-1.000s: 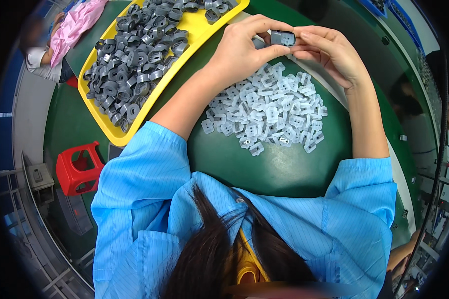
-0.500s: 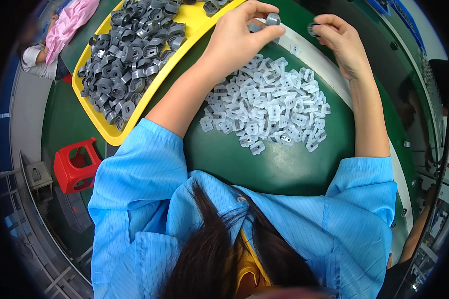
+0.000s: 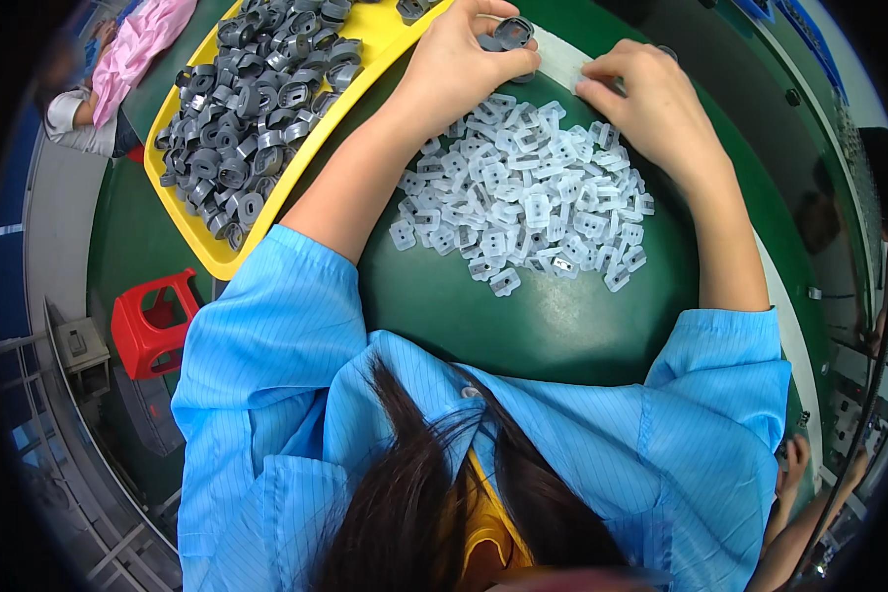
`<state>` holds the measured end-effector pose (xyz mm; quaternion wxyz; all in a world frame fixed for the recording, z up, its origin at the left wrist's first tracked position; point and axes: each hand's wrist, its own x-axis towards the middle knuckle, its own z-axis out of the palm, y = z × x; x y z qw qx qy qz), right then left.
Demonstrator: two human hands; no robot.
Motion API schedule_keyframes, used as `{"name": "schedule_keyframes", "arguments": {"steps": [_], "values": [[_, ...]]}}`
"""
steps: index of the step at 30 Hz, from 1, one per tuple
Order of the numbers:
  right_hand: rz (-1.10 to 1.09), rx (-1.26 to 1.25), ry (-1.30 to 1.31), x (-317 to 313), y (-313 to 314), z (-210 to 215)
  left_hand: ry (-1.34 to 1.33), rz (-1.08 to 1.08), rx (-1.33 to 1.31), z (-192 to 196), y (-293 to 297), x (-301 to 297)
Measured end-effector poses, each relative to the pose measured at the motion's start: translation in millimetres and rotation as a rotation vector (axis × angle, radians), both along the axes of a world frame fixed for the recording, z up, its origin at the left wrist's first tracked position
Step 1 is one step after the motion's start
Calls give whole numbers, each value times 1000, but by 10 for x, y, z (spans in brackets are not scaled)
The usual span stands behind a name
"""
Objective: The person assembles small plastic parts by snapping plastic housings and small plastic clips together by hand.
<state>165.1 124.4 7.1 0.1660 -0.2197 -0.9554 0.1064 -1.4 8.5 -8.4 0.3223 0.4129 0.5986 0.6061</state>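
Note:
My left hand [image 3: 464, 64] is closed around grey oval plastic rings [image 3: 513, 33], one showing between thumb and fingers and others partly hidden in the grip. My right hand [image 3: 656, 109] reaches over the white strip, thumb and forefinger closing on a small translucent plastic piece [image 3: 580, 79], mostly hidden by the fingertips. Just past the right knuckles, a dark rounded part [image 3: 668, 52] shows at its edge. Between my forearms lies a heap of translucent plastic pieces [image 3: 538, 202], some with a small dark or metallic inset.
A yellow tray [image 3: 225, 264] full of grey rings stands at the left. A white strip [image 3: 789, 326] curves along the green surface [image 3: 582, 340]. A red stool [image 3: 153, 326] stands at lower left. Another person [image 3: 84, 109] is at far left; a co-worker's hand [image 3: 794, 469] shows at lower right.
My right hand has turned inward and come down to the translucent piece on the white strip; the dark round part it held is now beyond its knuckles. My left hand has shifted slightly left.

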Motion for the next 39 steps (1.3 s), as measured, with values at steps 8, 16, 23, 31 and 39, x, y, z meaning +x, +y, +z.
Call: {"name": "schedule_keyframes", "arguments": {"steps": [8, 16, 23, 31, 39], "values": [[45, -860, 434, -54, -12, 170, 599, 64, 52, -28, -13, 90], [-64, -387, 336, -144, -239, 142, 874, 198, 238, -108, 1, 147], [25, -512, 387, -165, -43, -13, 918, 209, 301, -122, 9, 128], [79, -1100, 386, -88, 55, 22, 863, 104, 401, 62, -98, 213], [51, -1183, 261, -46, -1, 138, 975, -13, 471, -51, -7, 78]]}}
